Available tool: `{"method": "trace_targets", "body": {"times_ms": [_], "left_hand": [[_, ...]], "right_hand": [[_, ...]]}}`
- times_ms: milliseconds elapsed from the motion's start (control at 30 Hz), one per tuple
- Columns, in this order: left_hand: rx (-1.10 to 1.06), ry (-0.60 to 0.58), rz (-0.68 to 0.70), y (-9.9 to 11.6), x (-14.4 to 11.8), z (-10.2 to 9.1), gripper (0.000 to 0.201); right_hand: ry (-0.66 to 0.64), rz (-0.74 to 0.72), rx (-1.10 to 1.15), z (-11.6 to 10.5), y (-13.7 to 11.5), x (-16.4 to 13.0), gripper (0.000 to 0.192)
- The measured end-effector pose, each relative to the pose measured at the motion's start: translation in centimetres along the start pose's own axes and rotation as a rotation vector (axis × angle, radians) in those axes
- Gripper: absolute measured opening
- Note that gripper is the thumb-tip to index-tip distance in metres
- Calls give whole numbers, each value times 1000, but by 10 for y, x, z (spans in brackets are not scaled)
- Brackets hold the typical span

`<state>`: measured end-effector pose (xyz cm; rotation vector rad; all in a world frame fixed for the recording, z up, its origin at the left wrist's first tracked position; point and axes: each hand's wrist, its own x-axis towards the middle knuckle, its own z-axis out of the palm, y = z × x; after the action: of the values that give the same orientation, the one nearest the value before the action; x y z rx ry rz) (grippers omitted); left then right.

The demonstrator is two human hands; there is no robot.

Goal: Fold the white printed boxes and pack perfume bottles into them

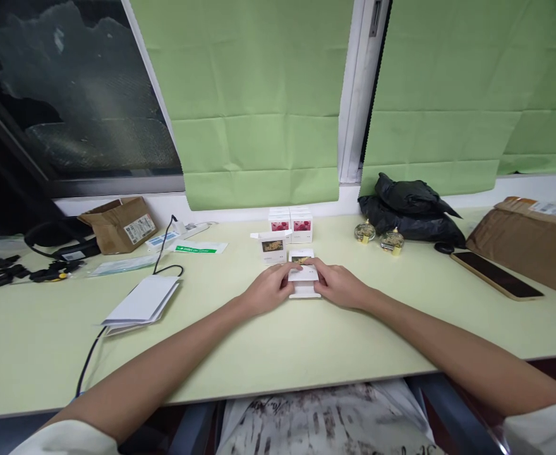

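Both hands hold a small white cardboard box (303, 289) just above or on the table, with flaps at its near end folded out. A dark and gold picture shows on its far part. My left hand (269, 288) grips its left side, fingers curled and thumb on top. On the right side my right hand (342, 285) grips it in the same way. Behind my left hand stands a similar white box (273, 251) with its top flap up. Two closed white boxes with pink-red pictures (290, 225) stand side by side farther back.
Two ornate glass bottles (378, 239) stand before black plastic bags (408, 212). At right lie a phone (496, 275) and a large brown carton (534, 240). Flat white cardboard pieces (141, 302), a cable (90, 360) and a small brown carton (120, 226) are at left.
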<state>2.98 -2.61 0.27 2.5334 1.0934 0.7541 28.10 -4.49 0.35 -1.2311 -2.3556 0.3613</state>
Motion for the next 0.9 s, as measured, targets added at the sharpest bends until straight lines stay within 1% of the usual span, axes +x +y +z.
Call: {"method": "trace_targets", "body": {"times_ms": [167, 333, 467, 600, 767, 900], "left_hand": [[44, 10, -19, 5, 1, 1, 49], [63, 21, -2, 5, 0, 1, 46], [83, 19, 50, 2, 0, 3, 49], [105, 6, 56, -1, 1, 3, 49], [169, 3, 7, 0, 1, -3, 44], [198, 3, -26, 0, 2, -4, 42]], "right_hand": [[24, 52, -28, 2, -4, 1, 60], [31, 15, -21, 3, -4, 1, 56], [36, -6, -13, 3, -2, 0, 57], [25, -26, 28, 4, 0, 1, 57], [7, -41, 69, 5, 5, 1, 52], [26, -68, 96, 8, 11, 3, 48]]}}
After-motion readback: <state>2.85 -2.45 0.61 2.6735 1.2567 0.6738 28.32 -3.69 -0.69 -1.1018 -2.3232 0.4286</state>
